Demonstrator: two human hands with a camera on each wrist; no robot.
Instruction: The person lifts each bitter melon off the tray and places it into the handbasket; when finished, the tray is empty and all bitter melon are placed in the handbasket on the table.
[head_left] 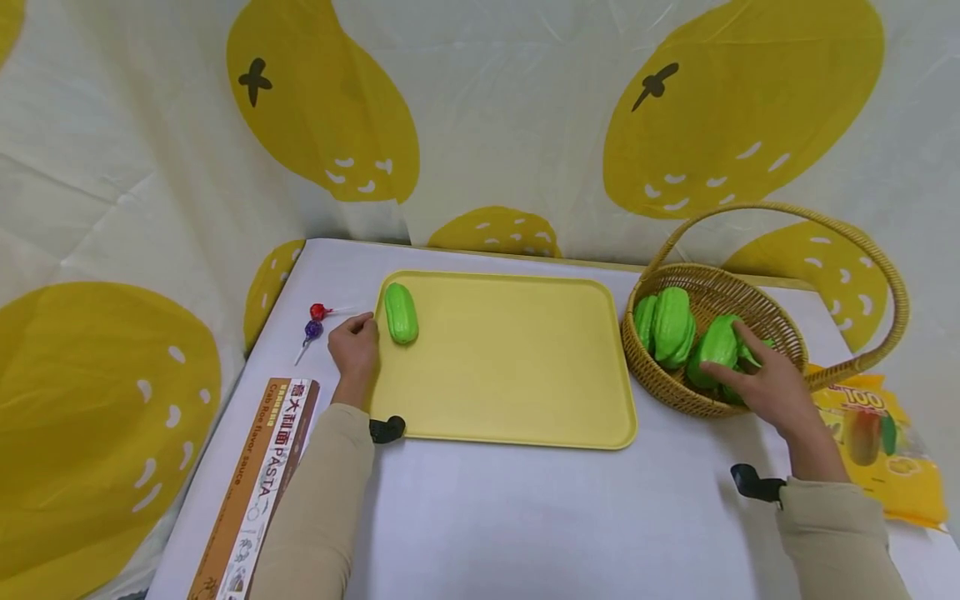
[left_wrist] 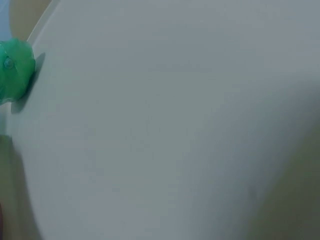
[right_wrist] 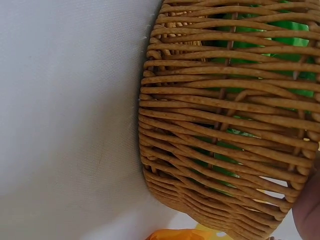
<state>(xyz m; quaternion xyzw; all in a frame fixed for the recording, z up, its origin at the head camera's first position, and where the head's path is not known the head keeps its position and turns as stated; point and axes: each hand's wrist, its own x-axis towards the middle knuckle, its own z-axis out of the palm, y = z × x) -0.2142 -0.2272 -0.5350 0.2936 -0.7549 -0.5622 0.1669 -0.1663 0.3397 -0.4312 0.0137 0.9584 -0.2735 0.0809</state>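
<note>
My right hand (head_left: 772, 383) reaches over the front of a wicker basket (head_left: 720, 279) at the right, thumb and fingers around a green ridged melon-shaped vegetable (head_left: 715, 348). More such green vegetables (head_left: 672, 327) lie in the basket; the hand partly covers some. In the right wrist view the woven wall (right_wrist: 225, 107) fills much of the picture, with green showing through its gaps. Loosely curled, my left hand (head_left: 355, 348) rests beside the left rim of a yellow tray (head_left: 510, 358); no held thing shows in it. One green vegetable (head_left: 401, 313) lies inside the tray's upper left corner.
Two lollipops, one red (head_left: 319, 312) and one purple (head_left: 313, 329), lie left of the left hand. A long pasta box (head_left: 255, 492) lies along the left forearm. Beside the right forearm is a yellow snack bag (head_left: 885, 450). The basket's tall handle (head_left: 885, 258) leans right.
</note>
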